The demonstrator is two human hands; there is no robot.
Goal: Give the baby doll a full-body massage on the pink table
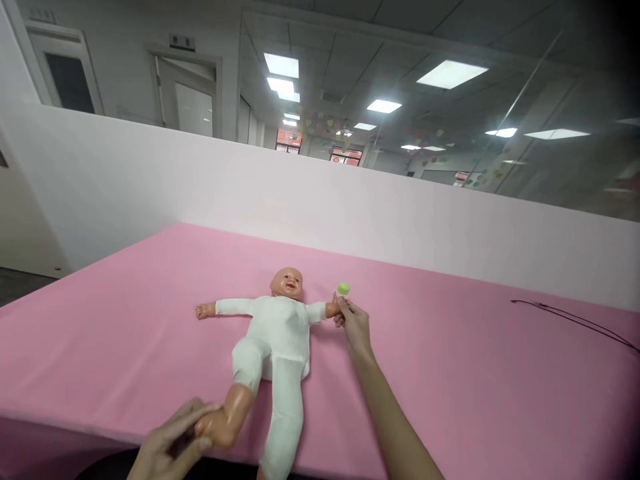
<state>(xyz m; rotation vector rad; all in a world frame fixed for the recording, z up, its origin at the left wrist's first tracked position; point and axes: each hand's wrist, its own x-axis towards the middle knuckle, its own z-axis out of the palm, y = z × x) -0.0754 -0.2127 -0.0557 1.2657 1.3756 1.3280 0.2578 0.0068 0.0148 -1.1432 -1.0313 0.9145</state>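
Observation:
A baby doll (pixel 280 330) with a white cloth body lies on its back, head away from me, arms spread wide. The fingers of my left hand (pixel 173 437) are closed round the doll's bare foot (pixel 215 427), and that leg is bent at the knee. My right hand (pixel 354 323) pinches the doll's hand (pixel 333 309) on the right side. Just beyond my right fingers is a small object with a light green top (pixel 343 288); its lower part is partly hidden. The doll's other leg stretches toward the near edge of the table, its foot mostly out of view.
Pink cloth covers the table (pixel 125 320), whose near edge runs along the bottom. A thin dark cord (pixel 575 317) lies at the right. Behind the table stands a low white wall (pixel 320 200) with glass above it.

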